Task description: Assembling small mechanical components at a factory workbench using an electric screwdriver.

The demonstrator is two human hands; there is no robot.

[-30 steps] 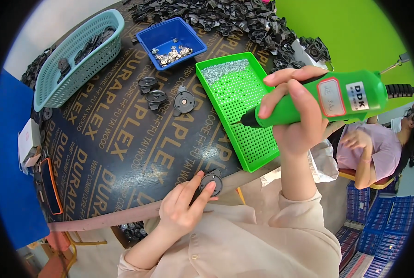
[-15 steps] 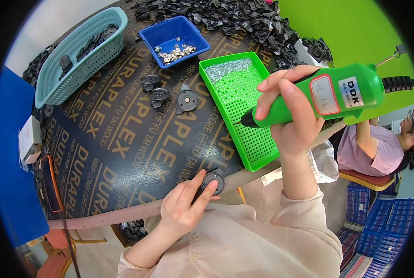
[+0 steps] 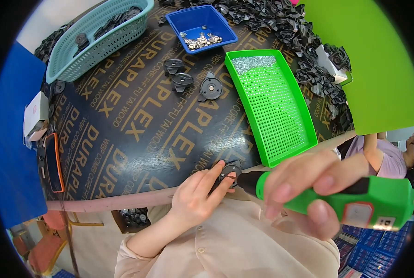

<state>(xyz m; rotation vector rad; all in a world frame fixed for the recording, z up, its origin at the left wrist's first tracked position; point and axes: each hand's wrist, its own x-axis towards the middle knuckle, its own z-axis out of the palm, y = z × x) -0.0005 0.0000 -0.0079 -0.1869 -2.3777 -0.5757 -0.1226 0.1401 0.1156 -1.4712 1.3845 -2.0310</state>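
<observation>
My left hand [image 3: 195, 197] holds a round black plastic part [image 3: 231, 169] down at the table's near edge, fingers pressed on it. In my right hand [image 3: 309, 183] is a green electric screwdriver [image 3: 378, 201], lying sideways with its black nose [image 3: 248, 182] pointing left. The thin bit reaches the black part beside my left fingertips; whether it sits in a screw hole I cannot tell. Farther up lie a round black part with wings [image 3: 211, 88] and two more black parts [image 3: 182, 81] in a stack-like group. A green perforated tray [image 3: 276, 109] holds small silvery screws [image 3: 253, 64] at its far end.
A blue bin [image 3: 225, 33] with small metal pieces stands at the back. A pale teal basket [image 3: 96, 46] holds black parts at far left. Black parts [image 3: 262, 21] are heaped along the far right. A phone [image 3: 54, 162] and white box [image 3: 35, 116] lie left; another person [image 3: 383, 153] sits right.
The screwdriver has come down from above the green tray to the black part under my left hand. My left hand keeps its hold. The view has shifted, so the table items appear farther right.
</observation>
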